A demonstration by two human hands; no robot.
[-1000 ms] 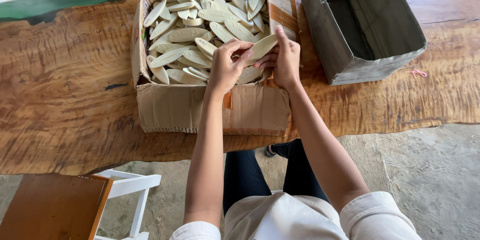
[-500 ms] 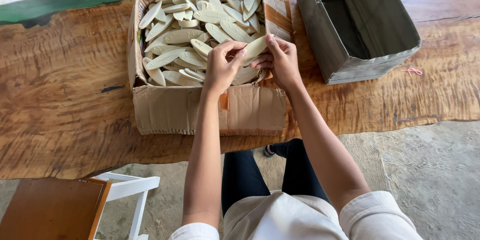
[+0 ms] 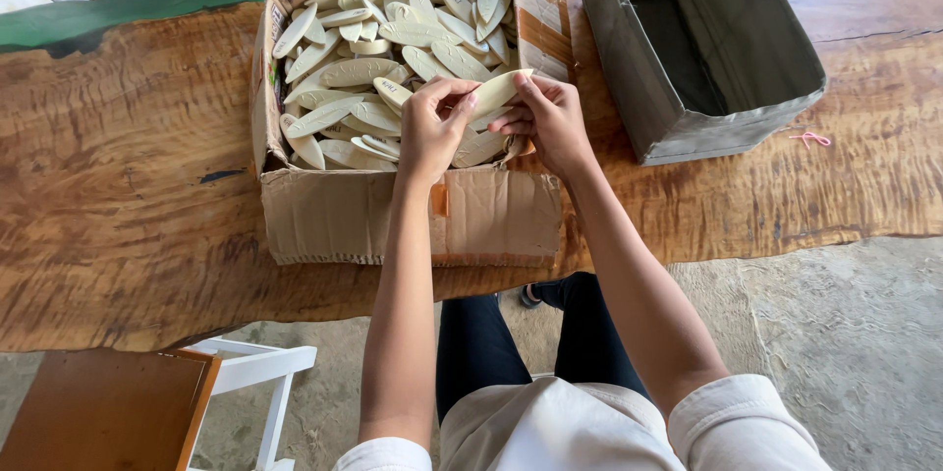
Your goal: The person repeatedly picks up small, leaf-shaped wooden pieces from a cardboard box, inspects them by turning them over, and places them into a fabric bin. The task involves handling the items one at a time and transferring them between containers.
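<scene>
A brown cardboard box (image 3: pixel 393 216) stands on a live-edge wooden table (image 3: pixel 128 176), filled with several pale, flat, oval wooden pieces (image 3: pixel 354 73). Over the box's near right part, my left hand (image 3: pixel 430 127) and my right hand (image 3: pixel 550 117) together pinch one such oval piece (image 3: pixel 499 91), held tilted above the pile. My left fingers grip its lower left end; my right fingers hold its upper right end.
A grey, open-topped box (image 3: pixel 688 127), nothing visible inside, sits right of the cardboard box. A small pink loop of thread (image 3: pixel 809 138) lies beside it. Below the table edge stand a white stool frame (image 3: pixel 260 373) and a brown wooden seat (image 3: pixel 98 412) on concrete floor.
Both hands stayed over the box's near right part, working the same oval piece between the fingers. The view shifted slightly; nothing else moved.
</scene>
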